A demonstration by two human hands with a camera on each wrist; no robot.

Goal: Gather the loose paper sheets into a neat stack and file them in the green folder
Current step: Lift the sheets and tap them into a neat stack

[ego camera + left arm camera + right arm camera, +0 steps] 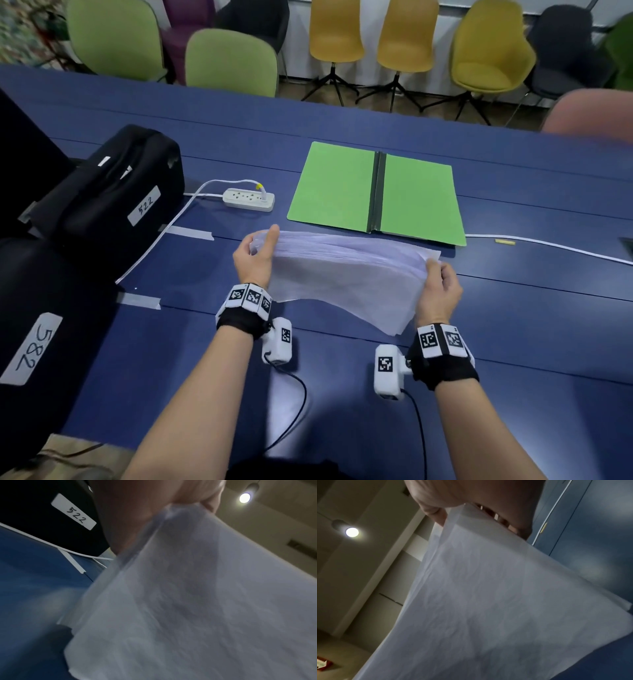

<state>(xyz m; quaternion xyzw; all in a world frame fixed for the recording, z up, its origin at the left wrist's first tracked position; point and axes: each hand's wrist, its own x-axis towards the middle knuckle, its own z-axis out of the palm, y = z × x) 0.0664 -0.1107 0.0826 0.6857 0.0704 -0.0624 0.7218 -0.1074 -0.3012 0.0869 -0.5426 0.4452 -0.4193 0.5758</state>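
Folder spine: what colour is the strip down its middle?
Dark, near black, between the green folder covers; clearest in the head view.

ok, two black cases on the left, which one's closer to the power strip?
The black case labelled 522, the farther one. The white power strip lies just to its right; the case labelled 582 lies nearer the camera, farther from the strip.

paper stack (197, 601): blurred | left hand (145, 507): fingers hidden | black case (20, 325): cropped
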